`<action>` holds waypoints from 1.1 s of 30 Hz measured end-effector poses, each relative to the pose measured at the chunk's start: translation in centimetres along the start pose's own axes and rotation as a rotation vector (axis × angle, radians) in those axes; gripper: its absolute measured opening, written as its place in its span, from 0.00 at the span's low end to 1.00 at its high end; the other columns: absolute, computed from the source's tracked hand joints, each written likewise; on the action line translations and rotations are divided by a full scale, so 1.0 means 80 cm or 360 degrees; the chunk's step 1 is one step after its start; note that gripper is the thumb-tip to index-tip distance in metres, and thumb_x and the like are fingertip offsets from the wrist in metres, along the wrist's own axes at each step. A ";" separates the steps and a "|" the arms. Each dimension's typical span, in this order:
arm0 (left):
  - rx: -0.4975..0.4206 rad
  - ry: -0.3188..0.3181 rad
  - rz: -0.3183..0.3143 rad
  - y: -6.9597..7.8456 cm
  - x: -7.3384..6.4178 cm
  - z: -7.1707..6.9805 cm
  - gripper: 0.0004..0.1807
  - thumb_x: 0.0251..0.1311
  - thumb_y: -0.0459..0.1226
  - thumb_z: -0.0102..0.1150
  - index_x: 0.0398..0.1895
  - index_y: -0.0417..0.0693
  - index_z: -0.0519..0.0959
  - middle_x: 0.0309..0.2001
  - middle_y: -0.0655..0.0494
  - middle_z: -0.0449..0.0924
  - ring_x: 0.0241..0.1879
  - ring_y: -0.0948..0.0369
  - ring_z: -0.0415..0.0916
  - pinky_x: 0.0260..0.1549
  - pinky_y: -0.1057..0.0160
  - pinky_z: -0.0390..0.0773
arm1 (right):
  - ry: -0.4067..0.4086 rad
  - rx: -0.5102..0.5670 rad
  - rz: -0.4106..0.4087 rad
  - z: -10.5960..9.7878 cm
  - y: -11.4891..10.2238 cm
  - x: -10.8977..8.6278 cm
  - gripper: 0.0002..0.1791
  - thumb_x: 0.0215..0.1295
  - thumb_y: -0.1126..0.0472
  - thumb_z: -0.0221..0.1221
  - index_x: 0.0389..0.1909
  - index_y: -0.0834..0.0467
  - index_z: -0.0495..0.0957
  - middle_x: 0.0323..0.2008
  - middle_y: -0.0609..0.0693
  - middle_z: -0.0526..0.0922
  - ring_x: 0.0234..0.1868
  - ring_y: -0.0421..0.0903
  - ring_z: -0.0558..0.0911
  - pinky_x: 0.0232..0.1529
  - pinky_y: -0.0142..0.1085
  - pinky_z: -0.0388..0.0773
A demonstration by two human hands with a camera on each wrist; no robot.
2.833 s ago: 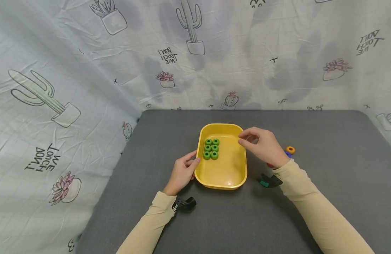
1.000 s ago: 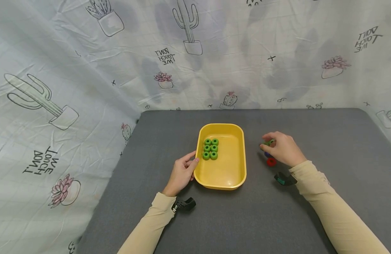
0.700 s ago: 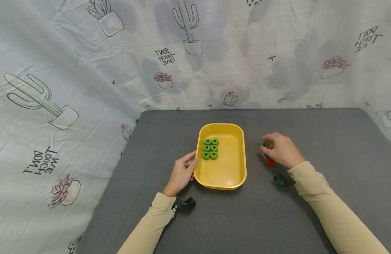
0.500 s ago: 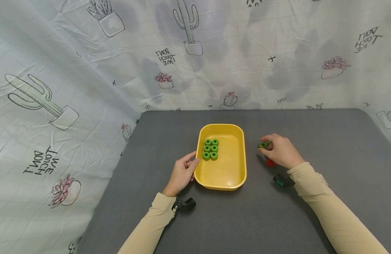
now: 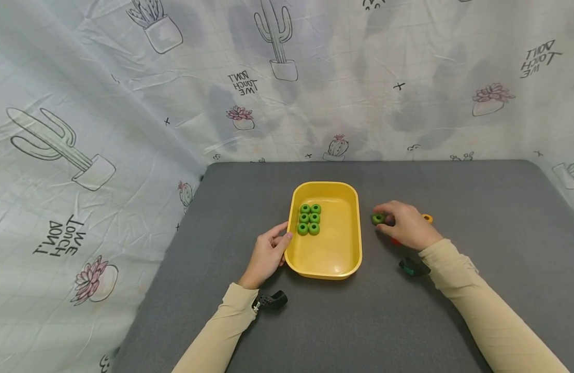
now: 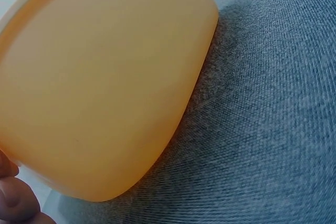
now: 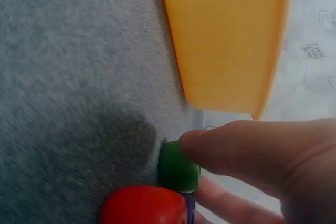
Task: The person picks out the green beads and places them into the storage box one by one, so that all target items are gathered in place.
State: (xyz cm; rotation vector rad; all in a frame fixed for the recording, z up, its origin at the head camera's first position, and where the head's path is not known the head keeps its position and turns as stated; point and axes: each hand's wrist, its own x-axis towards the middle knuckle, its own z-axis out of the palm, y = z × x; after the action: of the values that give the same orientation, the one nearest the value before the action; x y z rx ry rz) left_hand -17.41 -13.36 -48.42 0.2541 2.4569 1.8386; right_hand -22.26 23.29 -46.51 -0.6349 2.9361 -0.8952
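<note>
A yellow plastic tray (image 5: 332,256) stands in the middle of the table, with several green beads (image 5: 314,217) in two columns along its left side. My left hand (image 5: 266,257) grips the tray's left rim, thumb over the edge. To the right of the tray, my right hand (image 5: 408,224) pinches a green bead (image 5: 377,218) between thumb and fingers, low over the table. The right wrist view shows the thumb (image 7: 226,148) against this green bead, beside a red bead (image 7: 142,205). Behind the red one, only a sliver of a blue bead (image 7: 190,208) shows.
An orange bead (image 5: 427,218) lies just beyond the right hand, partly covered by it. The grey table (image 5: 343,326) ends at a white cactus-print cloth (image 5: 315,103) hanging behind and at the sides. Black wrist cameras (image 5: 414,267) stick out below both hands.
The right hand has left the tray's right rim, reached the loose beads and now drawn a green bead leftward, closer to the tray. The orange bead shows again. The left hand stays put.
</note>
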 end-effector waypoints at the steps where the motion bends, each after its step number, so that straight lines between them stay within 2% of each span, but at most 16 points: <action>1: 0.0000 0.0001 -0.0001 0.000 0.000 0.000 0.24 0.78 0.38 0.56 0.73 0.41 0.73 0.19 0.52 0.75 0.15 0.63 0.68 0.17 0.69 0.71 | -0.0003 -0.0007 -0.0013 0.001 0.000 0.000 0.22 0.64 0.66 0.70 0.59 0.65 0.82 0.52 0.61 0.84 0.44 0.54 0.84 0.45 0.52 0.83; 9: 0.0002 0.0003 -0.0011 0.000 0.000 0.000 0.24 0.78 0.39 0.56 0.73 0.41 0.73 0.19 0.53 0.75 0.15 0.62 0.68 0.17 0.69 0.71 | -0.0013 -0.0064 -0.0053 0.006 0.000 0.002 0.18 0.64 0.68 0.68 0.56 0.63 0.85 0.49 0.58 0.84 0.42 0.51 0.82 0.43 0.49 0.81; 22: 0.0020 0.0012 -0.0031 0.002 -0.001 0.001 0.25 0.78 0.39 0.57 0.72 0.41 0.73 0.20 0.55 0.75 0.16 0.62 0.68 0.18 0.69 0.71 | 0.0028 -0.0052 -0.0079 0.009 -0.002 0.001 0.15 0.66 0.68 0.68 0.53 0.61 0.87 0.47 0.57 0.85 0.40 0.49 0.81 0.40 0.46 0.80; 33: 0.0019 0.0005 -0.0029 -0.001 0.000 0.000 0.24 0.78 0.39 0.57 0.73 0.41 0.73 0.21 0.49 0.76 0.16 0.63 0.68 0.18 0.69 0.71 | 0.0177 0.0015 -0.0079 0.005 -0.010 -0.001 0.16 0.66 0.68 0.69 0.55 0.61 0.86 0.44 0.55 0.83 0.37 0.49 0.77 0.36 0.43 0.76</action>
State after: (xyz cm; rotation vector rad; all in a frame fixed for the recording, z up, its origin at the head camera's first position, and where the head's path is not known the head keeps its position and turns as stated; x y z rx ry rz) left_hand -17.39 -13.36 -48.47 0.2290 2.4650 1.8190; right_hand -21.85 22.50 -46.45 -0.6827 3.0236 -0.9797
